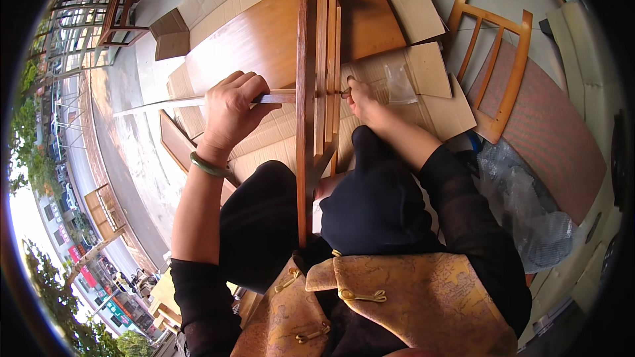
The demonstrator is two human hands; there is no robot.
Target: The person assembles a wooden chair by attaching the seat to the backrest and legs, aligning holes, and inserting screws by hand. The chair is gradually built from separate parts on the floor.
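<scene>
ok so looking down from the head cam, my left hand [231,109] is curled over a horizontal wooden rail [274,98], fingers wrapped across the top and thumb tucked under, so it's a closed grip on that piece. there's a green bangle [207,165] on that wrist. the rail runs from a pale thin end out on the left into an upright wooden chair frame [305,92] that stands between my knees and rises up the middle of the picture, with a few slats [327,59] stacked side by side just right of the main post. my right hand [360,99] is on the other side of the frame, fingers bunched together and pinching something small and dark right at the joint where the rail meets the slats; can't tell what it is, it's too small and mostly hidden by my fingers. the frame's lower end sits down between my legs, in black trousers [264,218]. everything's laid out on flattened cardboard [423,79] spread on the ground, with a wide wooden panel [264,39] lying flat behind the frame. over to the right there's a chair back [499,59] with vertical spindles lying on a reddish mat [555,132], and a crumpled clear plastic bag [522,205] just beside my right thigh. a small clear plastic packet [400,82] lies on the cardboard near my right hand. top left, well apart, another wooden chair [129,6] stands upright.
</scene>
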